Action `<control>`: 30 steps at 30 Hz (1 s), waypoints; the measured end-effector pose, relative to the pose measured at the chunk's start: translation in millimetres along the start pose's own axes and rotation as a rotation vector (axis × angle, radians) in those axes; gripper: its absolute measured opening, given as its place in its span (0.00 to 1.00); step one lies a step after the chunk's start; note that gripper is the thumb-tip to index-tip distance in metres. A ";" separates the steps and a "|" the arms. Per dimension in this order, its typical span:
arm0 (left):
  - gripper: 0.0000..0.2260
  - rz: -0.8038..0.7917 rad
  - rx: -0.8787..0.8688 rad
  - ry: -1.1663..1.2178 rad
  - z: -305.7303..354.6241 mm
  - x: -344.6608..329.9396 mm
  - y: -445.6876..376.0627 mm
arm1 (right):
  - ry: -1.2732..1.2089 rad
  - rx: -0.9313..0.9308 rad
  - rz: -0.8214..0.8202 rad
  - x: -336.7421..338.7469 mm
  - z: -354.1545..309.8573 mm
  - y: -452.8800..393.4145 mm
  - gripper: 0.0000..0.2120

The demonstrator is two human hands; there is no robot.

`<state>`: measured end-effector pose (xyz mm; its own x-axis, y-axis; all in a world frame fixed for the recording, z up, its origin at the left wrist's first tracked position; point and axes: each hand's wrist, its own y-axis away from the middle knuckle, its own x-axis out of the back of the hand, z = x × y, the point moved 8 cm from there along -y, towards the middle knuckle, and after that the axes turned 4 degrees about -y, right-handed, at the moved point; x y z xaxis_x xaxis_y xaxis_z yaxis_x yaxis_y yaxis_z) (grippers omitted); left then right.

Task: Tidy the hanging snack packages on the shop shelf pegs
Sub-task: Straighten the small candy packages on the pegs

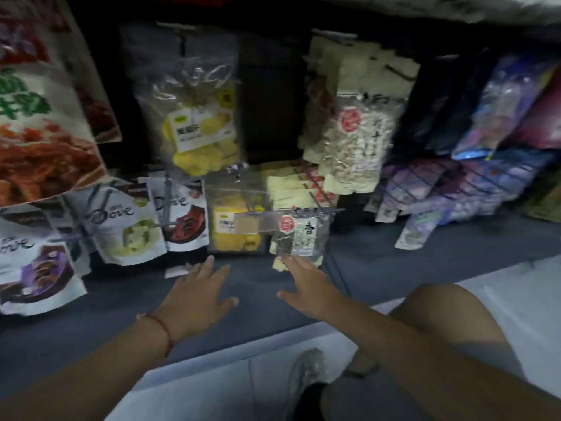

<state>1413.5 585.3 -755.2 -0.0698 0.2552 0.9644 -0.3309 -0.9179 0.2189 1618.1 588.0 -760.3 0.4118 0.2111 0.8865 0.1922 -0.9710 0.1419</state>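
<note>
Snack packs hang on pegs in two rows. On the lower row, a small clear pack with a red round label hangs at the centre, and my right hand reaches up with its fingertips touching the pack's bottom edge. My left hand is open, fingers spread, just below a clear bag of yellow dried fruit. Neither hand grips anything. Above hang a larger yellow fruit bag and a bag of pale seeds.
White chocolate pouches hang at the lower left, a large red and white snack bag above them. Purple and blue packs fill a wire rack at the right. A dark base shelf runs below. My knee and shoe are at the bottom.
</note>
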 end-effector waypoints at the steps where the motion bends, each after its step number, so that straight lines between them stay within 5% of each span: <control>1: 0.35 -0.010 -0.024 -0.004 17.3 0.1 -6.4 | 0.000 -0.020 0.013 9.5 11.3 8.8 0.36; 18: 0.35 -0.004 -0.409 -0.061 288.5 23.9 -62.0 | 0.094 -0.281 0.097 152.4 174.1 148.7 0.38; 30: 0.34 0.000 -0.455 -0.108 418.4 0.0 -160.4 | 0.051 -0.342 0.091 196.3 330.3 109.4 0.39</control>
<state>1860.3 605.4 -728.1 0.0207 0.2003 0.9795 -0.7119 -0.6849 0.1551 2014.2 560.1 -716.2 0.3666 0.1244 0.9220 -0.1563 -0.9687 0.1928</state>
